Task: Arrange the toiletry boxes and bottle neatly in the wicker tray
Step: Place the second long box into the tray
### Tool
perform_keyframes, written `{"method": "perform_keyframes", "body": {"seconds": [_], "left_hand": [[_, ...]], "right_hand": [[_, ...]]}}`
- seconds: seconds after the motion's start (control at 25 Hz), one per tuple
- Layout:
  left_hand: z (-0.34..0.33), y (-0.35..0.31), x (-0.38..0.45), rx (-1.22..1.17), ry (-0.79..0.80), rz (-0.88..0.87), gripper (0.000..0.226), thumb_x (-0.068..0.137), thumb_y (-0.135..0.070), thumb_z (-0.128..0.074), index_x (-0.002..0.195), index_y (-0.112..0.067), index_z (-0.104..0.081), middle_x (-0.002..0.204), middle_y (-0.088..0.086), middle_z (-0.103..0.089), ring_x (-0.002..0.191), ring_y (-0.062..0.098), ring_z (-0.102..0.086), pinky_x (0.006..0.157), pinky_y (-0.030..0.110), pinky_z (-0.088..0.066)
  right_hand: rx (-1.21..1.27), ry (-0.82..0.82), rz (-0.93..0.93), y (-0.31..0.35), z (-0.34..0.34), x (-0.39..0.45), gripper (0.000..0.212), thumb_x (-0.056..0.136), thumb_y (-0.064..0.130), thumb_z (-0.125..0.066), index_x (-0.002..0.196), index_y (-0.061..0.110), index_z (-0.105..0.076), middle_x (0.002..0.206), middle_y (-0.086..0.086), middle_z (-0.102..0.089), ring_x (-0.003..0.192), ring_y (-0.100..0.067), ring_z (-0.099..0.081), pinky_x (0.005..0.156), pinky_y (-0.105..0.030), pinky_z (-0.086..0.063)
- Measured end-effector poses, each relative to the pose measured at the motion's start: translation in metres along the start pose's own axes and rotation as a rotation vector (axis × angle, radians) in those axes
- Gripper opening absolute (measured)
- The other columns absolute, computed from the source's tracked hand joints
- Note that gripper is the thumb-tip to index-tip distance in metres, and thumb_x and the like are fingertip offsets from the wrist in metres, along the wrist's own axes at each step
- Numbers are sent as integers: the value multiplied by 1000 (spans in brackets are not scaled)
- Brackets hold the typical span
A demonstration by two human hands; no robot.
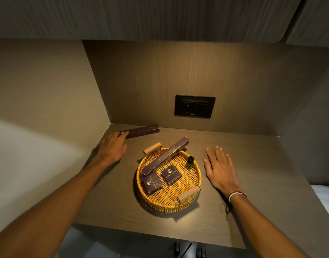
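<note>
Left hand is flat and open, fingertips touching the long box behind-left of the wicker tray. Right hand rests open on the bench just right of it. Inside: another long box, two small boxes, green bottle.

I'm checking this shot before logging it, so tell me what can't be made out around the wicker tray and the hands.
Head view, the only one:
- Near end of the long dark box on the shelf: covered by the left hand's fingers; whether it has a grip is unclear.
- Small print on the two square dark boxes in the round wicker tray: too small.
- Small green bottle's label: too small and dim.
- Black wall socket markings: too dark.
</note>
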State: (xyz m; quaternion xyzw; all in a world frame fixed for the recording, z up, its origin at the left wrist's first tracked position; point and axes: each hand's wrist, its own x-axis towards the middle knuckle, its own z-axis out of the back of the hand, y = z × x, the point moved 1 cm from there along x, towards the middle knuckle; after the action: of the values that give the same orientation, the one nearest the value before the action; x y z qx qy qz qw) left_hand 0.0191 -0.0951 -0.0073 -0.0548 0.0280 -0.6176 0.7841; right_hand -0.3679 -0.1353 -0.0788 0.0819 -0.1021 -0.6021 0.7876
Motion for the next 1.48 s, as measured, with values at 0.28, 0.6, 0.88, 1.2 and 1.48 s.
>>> {"method": "perform_keyframes", "body": {"seconds": [0.28, 0.6, 0.88, 1.2, 1.48], "left_hand": [[-5, -22, 42, 259, 167, -14, 65, 95, -17, -51, 153, -17, -20, 149, 19, -39, 134, 36, -37, 108, 47, -40], [16, -22, 35, 207, 2, -65, 27, 94, -20, -55, 114, -4, -63, 119, 21, -62, 112, 36, -55, 90, 44, -49], [51, -41, -38, -30, -254, -221, 32, 93, -24, -57, 121, -8, -58, 109, 15, -62, 102, 31, -57, 82, 42, -48], [24, -112, -128, -177, -78, -394, 38, 95, -36, -51, 130, -21, -50, 120, -1, -56, 108, 14, -52, 83, 29, -50], [0, -142, -138, -159, 36, -398, 43, 92, -38, -58, 132, -23, -51, 125, -1, -58, 117, 17, -53, 90, 36, -52]], "right_hand": [[83, -47, 14, -4, 1, -3, 48, 107, 33, -28, 152, 18, -37, 164, -15, -30, 155, -28, -22, 127, -47, -14], [187, -122, -27, -1, 3, -2, 43, 107, 34, -30, 105, 5, -62, 135, -18, -57, 135, -33, -49, 123, -48, -28], [71, -73, -65, 1, 2, 1, 65, 99, 62, -30, 139, 12, -47, 155, -20, -41, 149, -34, -31, 125, -52, -19], [-13, -24, -59, -1, 1, 1, 74, 99, 64, -22, 159, 22, -21, 168, -18, -14, 157, -32, -9, 127, -53, -9], [-52, 21, -33, -1, 5, -1, 74, 99, 54, -37, 160, 20, -12, 169, -19, -7, 157, -34, -3, 127, -53, -8]]}}
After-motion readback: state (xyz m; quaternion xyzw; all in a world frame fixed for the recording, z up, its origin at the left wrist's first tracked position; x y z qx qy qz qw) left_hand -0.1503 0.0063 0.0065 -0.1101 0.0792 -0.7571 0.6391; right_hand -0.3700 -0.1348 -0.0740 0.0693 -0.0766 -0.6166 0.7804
